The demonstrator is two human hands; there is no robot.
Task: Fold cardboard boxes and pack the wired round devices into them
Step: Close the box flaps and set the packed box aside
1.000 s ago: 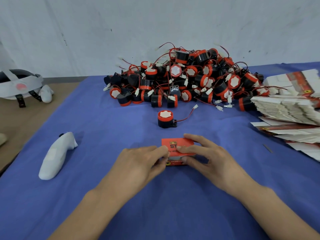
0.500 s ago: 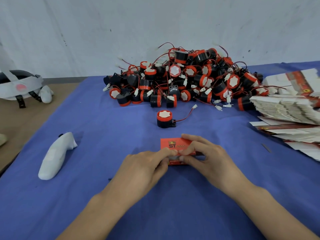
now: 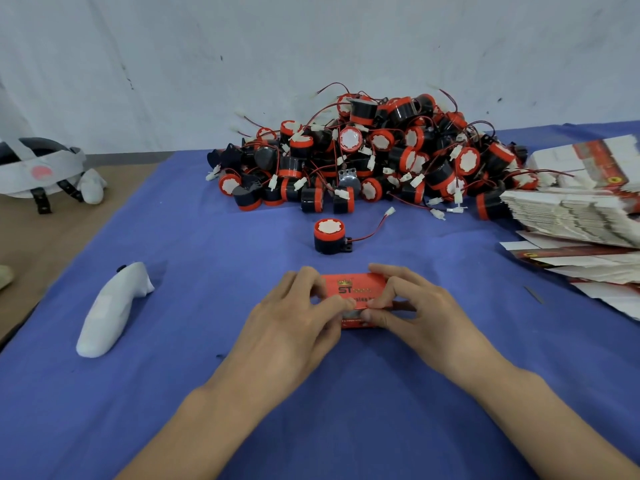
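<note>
Right now both hands meet in the lower middle of the frame over a small red box point(image 3: 356, 289), which lies on the blue-covered desk point(image 3: 207, 393). The left hand point(image 3: 294, 320) covers its left end, fingers point(image 3: 304, 277) curled over the far edge and thumb reaching towards the middle of the near side. The right hand point(image 3: 422, 313) mirrors it on the right end, fingers point(image 3: 391, 271) bent over the top and thumb tucked against the front edge. Both sets of fingers are narrow, closed on the cardboard and holding nothing else. This two-sided hold looks meant to pin the box against the desk while the thumbs work a flap or crease along its near side. Whether that flap is already tucked in I cannot tell, since the thumbs hide it.

Just above the box, apart from it, one round device point(image 3: 329, 235) stands upright with its white face up and its red wire trailing off to the right. It is probably set there to be in easy reach once the box is formed. Higher up, in the centre, sits the heap of devices point(image 3: 374, 161) with tangled wires. At the right edge a stack of flat boxes point(image 3: 571, 216) waits, close to the right hand's side. A white controller point(image 3: 110, 310) lies at the left and a headset point(image 3: 41, 168) at the upper left, neither part of the work
</note>
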